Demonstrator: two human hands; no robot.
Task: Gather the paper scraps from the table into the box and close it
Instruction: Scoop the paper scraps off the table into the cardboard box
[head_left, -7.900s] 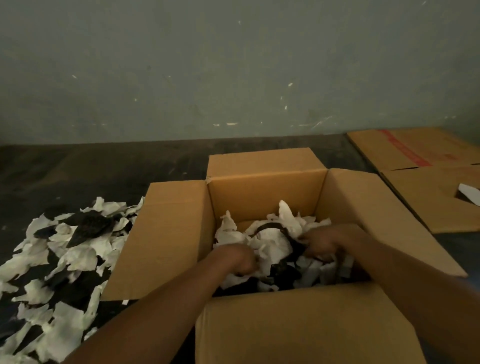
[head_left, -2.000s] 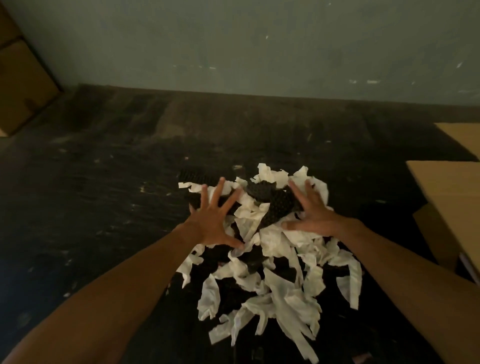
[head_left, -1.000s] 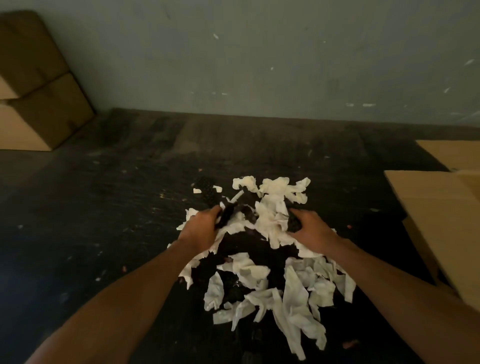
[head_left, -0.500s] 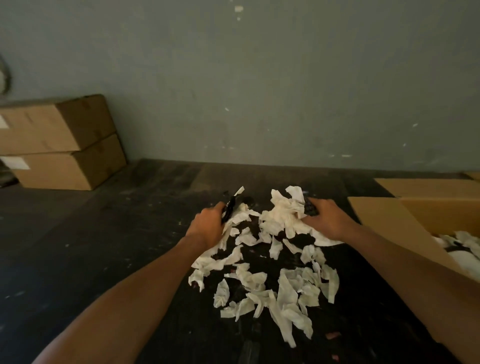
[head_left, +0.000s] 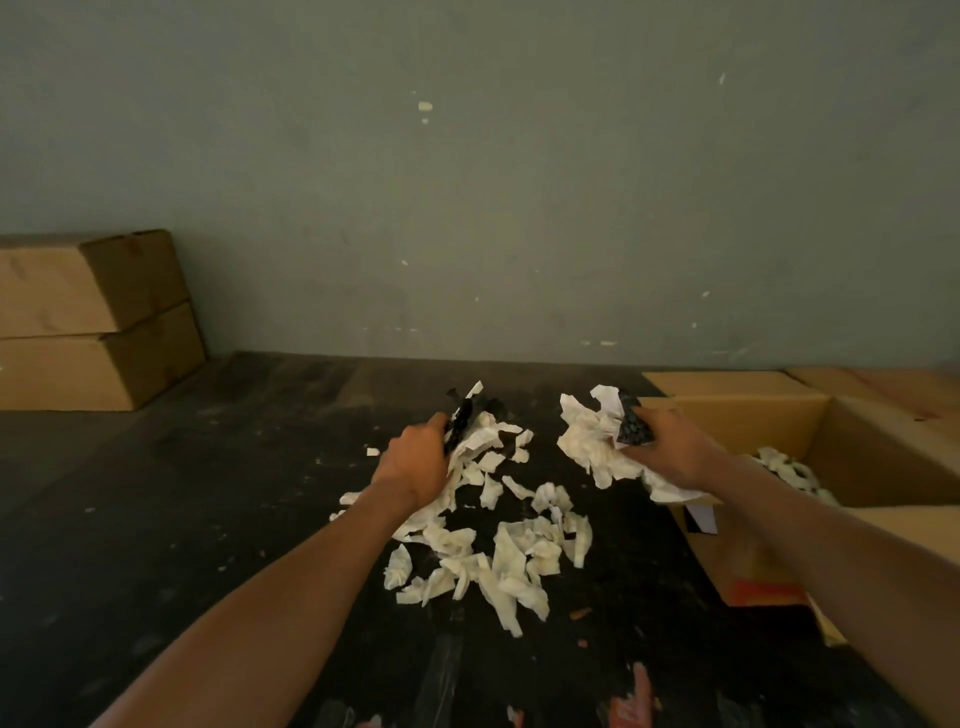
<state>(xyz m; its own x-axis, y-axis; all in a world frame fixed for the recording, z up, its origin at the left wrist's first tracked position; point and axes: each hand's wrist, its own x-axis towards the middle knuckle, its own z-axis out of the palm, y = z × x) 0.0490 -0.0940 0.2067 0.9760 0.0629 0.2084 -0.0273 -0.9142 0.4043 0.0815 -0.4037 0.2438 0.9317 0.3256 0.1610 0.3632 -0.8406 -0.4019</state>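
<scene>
My left hand (head_left: 415, 462) and right hand (head_left: 670, 447) each clutch a bunch of scraps (head_left: 592, 441); more litter the table (head_left: 208, 493). The box (head_left: 852, 447) at right is cut off, its contents half hidden.

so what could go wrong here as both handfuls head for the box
1. The right hand holds a loose bunch of white and black scraps short of the open box; trailing pieces could drop onto the table or beside the box.
2. The left hand grips only part of its clump, so strips hanging below it may fall.
3. A scattered pile remains on the table, and the passing arms might sweep it wider.
</scene>
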